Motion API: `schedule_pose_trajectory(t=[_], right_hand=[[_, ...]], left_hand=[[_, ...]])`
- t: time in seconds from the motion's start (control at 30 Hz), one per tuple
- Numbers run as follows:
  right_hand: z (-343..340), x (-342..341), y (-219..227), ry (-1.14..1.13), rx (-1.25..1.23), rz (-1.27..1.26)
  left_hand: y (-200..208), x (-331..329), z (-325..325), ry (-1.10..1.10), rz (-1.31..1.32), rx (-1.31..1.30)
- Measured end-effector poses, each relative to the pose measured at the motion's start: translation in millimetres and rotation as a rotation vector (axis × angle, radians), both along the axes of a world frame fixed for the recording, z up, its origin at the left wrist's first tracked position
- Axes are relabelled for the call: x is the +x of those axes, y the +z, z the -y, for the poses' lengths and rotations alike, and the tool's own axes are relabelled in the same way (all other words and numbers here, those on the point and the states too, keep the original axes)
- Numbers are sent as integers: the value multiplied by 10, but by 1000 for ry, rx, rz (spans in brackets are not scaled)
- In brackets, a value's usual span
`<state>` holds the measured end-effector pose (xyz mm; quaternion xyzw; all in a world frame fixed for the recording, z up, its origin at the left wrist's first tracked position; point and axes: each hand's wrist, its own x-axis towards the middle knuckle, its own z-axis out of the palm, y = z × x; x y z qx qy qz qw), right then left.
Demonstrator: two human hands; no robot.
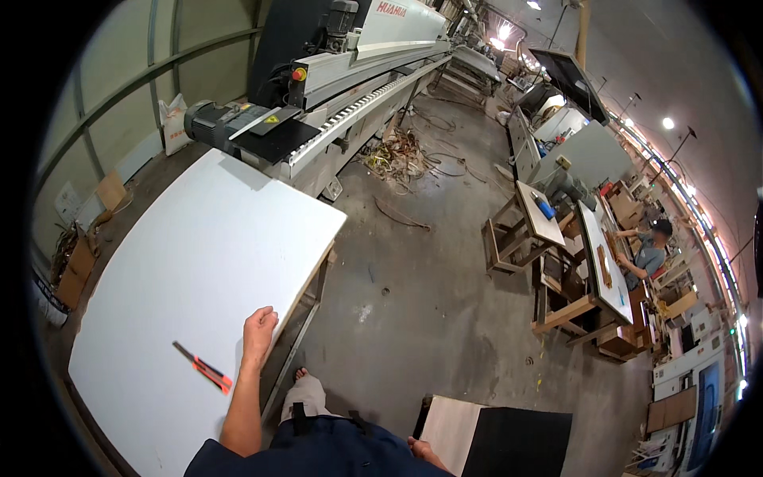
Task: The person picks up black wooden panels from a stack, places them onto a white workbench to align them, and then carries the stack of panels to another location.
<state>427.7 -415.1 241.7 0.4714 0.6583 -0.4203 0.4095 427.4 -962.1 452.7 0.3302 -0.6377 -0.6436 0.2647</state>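
My left hand (pixel 260 332) is closed, its fingers curled in, and rests by the right edge of a white-topped table (pixel 199 246). Nothing shows in it. To its left on the white top lies a utility knife (pixel 208 372) with an orange and black handle. Low in the picture, my right hand (pixel 429 455) is partly cut off beside a pale wood-grain board (pixel 449 425). A black panel (pixel 520 441) adjoins that board on the right. Whether the right hand touches or grips the board cannot be made out.
A long machine with a roller track (pixel 366 107) and grey motor (pixel 208 123) stands beyond the table. A heap of strip offcuts (pixel 397 159) lies on the floor. Right are a small wooden table (pixel 536 211) with a blue bottle and a workbench (pixel 602 258), where a person (pixel 648 258) works.
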Motion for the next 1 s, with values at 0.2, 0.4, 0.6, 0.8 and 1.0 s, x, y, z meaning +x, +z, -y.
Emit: schedule_pose_trajectory(t=[0.2,0.4,0.6,0.8,1.0], right_hand=[[1166,-920,558,88,-343,-296],[2249,-1735,1298,184,-404,-417],[2290,-1916,1211,274,-329,-252],[2074,-2215,813,532,-261,-163],[2494,-2955,768,855,-158,-254]], left_hand=[[130,-448,485,-122,248,274],[269,-616,824,-207,248,451],[165,-968,995,-164,62,342],[257,-1583,1654,118,-101,350],[202,-2466,2601,170,-269,327]])
